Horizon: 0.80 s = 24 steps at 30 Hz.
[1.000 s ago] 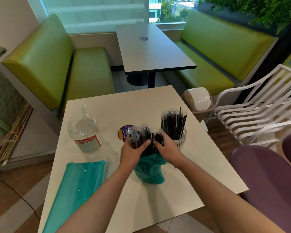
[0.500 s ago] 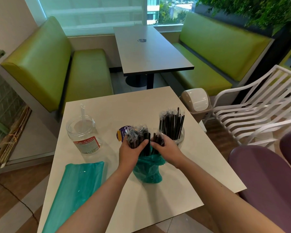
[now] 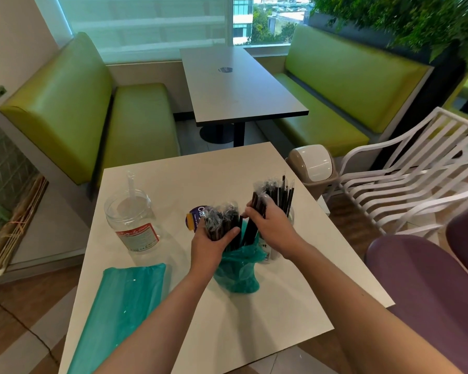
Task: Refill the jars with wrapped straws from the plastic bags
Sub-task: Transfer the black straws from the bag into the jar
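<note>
Left grip: left hand (image 3: 210,242) curls round a bundle of black straws in clear wrappers (image 3: 221,222), thumb across the front, fingers hidden behind the bundle.
Right grip: right hand (image 3: 272,228) pinches a few black wrapped straws (image 3: 255,211) near their upper part, fingers bent, back of the hand to the camera.
Arm pose: both forearms reach in from the bottom edge and converge at the middle of the table, wrists close together, the left forearm bare and angled up from lower left, the right one coming from lower right.
Open bag: crumpled teal plastic bag (image 3: 237,271) stands upright under both hands, the straws rising out of its mouth.
Filled jar: clear plastic jar packed with black straws (image 3: 277,191) sits just behind the right hand, largely hidden by it; its straws stand upright and lean slightly right.
Other jar: clear plastic jar with a red and white label (image 3: 132,221) stands well to the left, with one clear straw (image 3: 131,180) poking out of it.
Second bag: flat teal plastic bag (image 3: 119,311) lies on the left near corner, apart from both hands.
Lid: round purple disc with white lettering (image 3: 196,215) lies flat just behind the left hand, partly covered by the bundle.
Surface: square white table (image 3: 281,306) carries it all.
</note>
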Motion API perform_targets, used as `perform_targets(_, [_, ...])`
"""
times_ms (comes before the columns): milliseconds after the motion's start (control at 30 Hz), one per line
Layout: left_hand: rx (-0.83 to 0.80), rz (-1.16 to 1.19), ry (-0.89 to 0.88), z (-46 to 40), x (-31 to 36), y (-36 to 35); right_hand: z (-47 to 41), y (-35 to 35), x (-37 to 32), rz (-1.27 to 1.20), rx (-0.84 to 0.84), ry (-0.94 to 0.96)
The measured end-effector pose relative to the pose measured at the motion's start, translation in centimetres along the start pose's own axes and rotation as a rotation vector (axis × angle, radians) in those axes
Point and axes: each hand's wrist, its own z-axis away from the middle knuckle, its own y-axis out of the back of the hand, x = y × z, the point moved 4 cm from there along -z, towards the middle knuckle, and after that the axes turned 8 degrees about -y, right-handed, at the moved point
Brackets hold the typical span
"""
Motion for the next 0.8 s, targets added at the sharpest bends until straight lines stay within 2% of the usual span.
perform_targets(333, [-0.004,0.001,0.014,-0.2,-0.1,0.0,-0.8,6.8,-7.0,-0.057,0.236,0.115])
perform_targets(533, [-0.001,-0.009,0.021,-0.5,-0.3,-0.1,-1.9,10.1,-8.4,-0.064,0.396,0.151])
perform_targets(800, [0.000,0.003,0.045,-0.8,-0.8,-0.3,-3.6,8.2,-4.3,0.243,0.401,0.082])
